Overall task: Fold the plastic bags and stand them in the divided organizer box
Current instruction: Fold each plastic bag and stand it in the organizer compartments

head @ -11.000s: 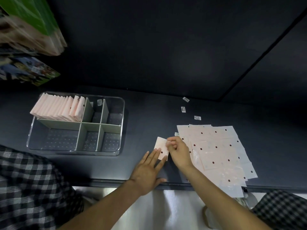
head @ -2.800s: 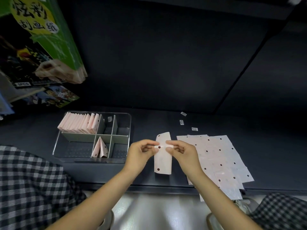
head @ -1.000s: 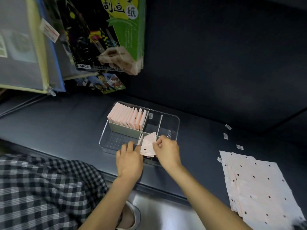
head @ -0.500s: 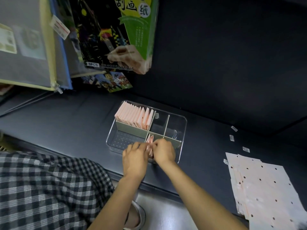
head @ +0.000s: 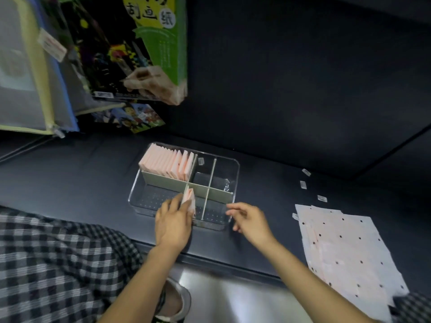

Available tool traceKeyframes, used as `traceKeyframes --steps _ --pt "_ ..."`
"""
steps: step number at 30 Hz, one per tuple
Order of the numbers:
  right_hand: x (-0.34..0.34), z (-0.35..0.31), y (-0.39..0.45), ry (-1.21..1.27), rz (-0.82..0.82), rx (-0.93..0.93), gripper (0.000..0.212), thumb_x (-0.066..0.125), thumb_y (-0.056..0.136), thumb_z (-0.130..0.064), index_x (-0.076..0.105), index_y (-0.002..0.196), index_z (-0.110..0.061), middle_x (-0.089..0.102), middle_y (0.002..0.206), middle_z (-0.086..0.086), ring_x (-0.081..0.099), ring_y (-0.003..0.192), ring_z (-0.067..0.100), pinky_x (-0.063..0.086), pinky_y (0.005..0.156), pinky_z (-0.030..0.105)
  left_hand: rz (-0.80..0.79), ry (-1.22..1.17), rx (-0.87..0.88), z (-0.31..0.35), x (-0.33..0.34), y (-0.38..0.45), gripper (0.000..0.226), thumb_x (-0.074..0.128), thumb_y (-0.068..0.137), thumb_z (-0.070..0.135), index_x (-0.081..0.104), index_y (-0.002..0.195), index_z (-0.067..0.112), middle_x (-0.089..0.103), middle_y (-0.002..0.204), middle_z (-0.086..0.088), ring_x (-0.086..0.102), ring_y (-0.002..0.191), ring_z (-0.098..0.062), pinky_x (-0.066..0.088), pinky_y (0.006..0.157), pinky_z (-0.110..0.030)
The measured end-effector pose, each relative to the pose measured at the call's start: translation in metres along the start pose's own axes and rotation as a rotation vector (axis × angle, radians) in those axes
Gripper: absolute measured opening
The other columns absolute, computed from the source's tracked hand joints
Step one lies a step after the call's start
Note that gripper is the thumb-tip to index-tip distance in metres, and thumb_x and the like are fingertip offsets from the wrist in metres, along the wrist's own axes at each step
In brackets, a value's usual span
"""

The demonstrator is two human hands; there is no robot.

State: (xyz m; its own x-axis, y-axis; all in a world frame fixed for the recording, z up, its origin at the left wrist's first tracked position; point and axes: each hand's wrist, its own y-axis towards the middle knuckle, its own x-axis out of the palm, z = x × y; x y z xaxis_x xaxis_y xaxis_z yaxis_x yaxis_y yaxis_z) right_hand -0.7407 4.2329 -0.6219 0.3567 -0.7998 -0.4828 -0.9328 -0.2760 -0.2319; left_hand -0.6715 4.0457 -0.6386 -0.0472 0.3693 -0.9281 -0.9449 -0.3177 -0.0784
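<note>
A clear divided organizer box (head: pixel 235 170) sits on the dark shelf. Its far left compartment holds a row of several folded pink bags (head: pixel 168 163) standing upright. Two folded pink bags (head: pixel 189 199) stand in the near middle compartment, against the divider. My left hand (head: pixel 172 223) touches them with its fingertips from the left. My right hand (head: pixel 250 221) hovers at the box's near right corner, fingers loosely curled, holding nothing. A stack of flat pink dotted bags (head: pixel 345 250) lies on the shelf at the right.
Green and black product packs (head: pixel 130 50) and a zip pouch (head: pixel 30 73) hang above the box at the left. Three small white labels (head: pixel 303 184) lie on the shelf behind the flat stack. My checked trousers (head: pixel 58 271) fill the lower left.
Both hands pushed the folded bag into the near middle compartment. My right hand has since let go and drawn back to the right; my left hand stays on the folded bags.
</note>
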Motion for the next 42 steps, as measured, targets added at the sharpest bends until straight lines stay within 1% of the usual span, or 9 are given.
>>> traceKeyframes --steps 4,11,15,20,24,32,37,40,42 --pt "-0.091 0.065 -0.033 -0.269 0.210 0.057 0.024 0.062 0.089 -0.010 0.066 0.112 -0.012 0.071 0.106 0.006 0.067 0.088 0.020 0.052 0.084 0.033 0.014 -0.009 0.011 0.014 -0.004 -0.001 0.040 0.045 0.097 0.024 0.049 0.137 0.017 0.031 0.152 -0.008 0.025 0.135 -0.032 0.028 0.107 -0.046" --pt "-0.186 0.173 -0.109 -0.548 0.258 0.423 0.074 0.069 0.084 -0.035 0.032 0.144 -0.011 0.036 0.149 0.007 0.034 0.135 0.028 0.032 0.108 0.035 0.229 -0.155 0.390 0.074 -0.001 -0.014 0.035 0.043 0.091 0.022 0.069 0.105 0.004 0.061 0.113 -0.019 0.055 0.107 -0.040 0.044 0.097 -0.052" --pt "-0.189 0.203 -0.123 -0.523 0.301 0.365 0.054 0.068 0.085 -0.030 0.050 0.133 -0.013 0.039 0.147 0.004 0.033 0.135 0.023 0.029 0.108 0.030 -0.013 -0.177 0.570 0.106 0.023 -0.030 0.037 0.042 0.093 0.028 0.069 0.108 0.009 0.063 0.117 -0.011 0.059 0.109 -0.030 0.039 0.098 -0.032" --pt "-0.187 0.218 -0.125 -0.403 0.478 0.263 0.007 0.071 0.082 -0.011 0.071 0.088 -0.014 0.058 0.124 0.004 0.044 0.113 0.015 0.039 0.087 0.018 -0.378 -0.103 0.589 0.110 0.077 -0.051 0.038 0.044 0.099 0.033 0.048 0.136 0.026 0.032 0.149 0.008 0.028 0.137 -0.011 0.019 0.111 -0.018" --pt "-0.189 0.216 -0.121 -0.328 0.529 0.221 0.011 0.071 0.079 -0.004 0.069 0.073 -0.013 0.061 0.105 0.003 0.045 0.097 0.015 0.038 0.075 0.018 -0.410 0.022 0.612 0.110 0.088 -0.055 0.041 0.041 0.099 0.040 0.043 0.139 0.031 0.023 0.153 0.013 0.019 0.141 -0.006 0.016 0.113 -0.018" --pt "-0.176 0.180 -0.101 -0.307 0.487 0.046 0.007 0.067 0.085 -0.018 0.070 0.085 -0.011 0.062 0.089 -0.001 0.046 0.088 0.015 0.036 0.073 0.027 -0.379 -0.086 0.583 0.131 0.088 -0.055 0.039 0.048 0.097 0.035 0.046 0.136 0.033 0.039 0.142 0.014 0.032 0.133 -0.007 0.026 0.107 -0.017" --pt "-0.131 0.153 -0.088 -0.210 0.333 -0.033 0.010 0.068 0.085 -0.022 0.070 0.093 -0.015 0.062 0.099 -0.004 0.051 0.098 0.016 0.036 0.080 0.013 -0.303 -0.157 0.691 0.155 0.082 -0.062 0.048 0.048 0.097 0.036 0.037 0.143 0.032 0.033 0.147 0.015 0.028 0.136 -0.008 0.019 0.106 -0.012" --pt "-0.134 0.161 -0.090 -0.319 0.343 -0.017 0.038 0.068 0.084 -0.030 0.061 0.119 -0.016 0.053 0.129 0.000 0.042 0.123 0.017 0.031 0.102 0.019 -0.351 -0.012 0.792 0.158 0.081 -0.069 0.047 0.047 0.096 0.041 0.042 0.141 0.029 0.031 0.152 0.008 0.024 0.143 -0.017 0.018 0.115 -0.033" --pt "-0.151 0.179 -0.097 -0.482 0.395 0.096 0.056 0.067 0.083 -0.036 0.049 0.133 -0.018 0.040 0.144 0.002 0.031 0.134 0.020 0.026 0.112 0.029 -0.366 0.158 0.816 0.160 0.080 -0.071 0.044 0.040 0.091 0.046 0.060 0.127 0.030 0.050 0.140 0.000 0.046 0.130 -0.027 0.039 0.102 -0.049"
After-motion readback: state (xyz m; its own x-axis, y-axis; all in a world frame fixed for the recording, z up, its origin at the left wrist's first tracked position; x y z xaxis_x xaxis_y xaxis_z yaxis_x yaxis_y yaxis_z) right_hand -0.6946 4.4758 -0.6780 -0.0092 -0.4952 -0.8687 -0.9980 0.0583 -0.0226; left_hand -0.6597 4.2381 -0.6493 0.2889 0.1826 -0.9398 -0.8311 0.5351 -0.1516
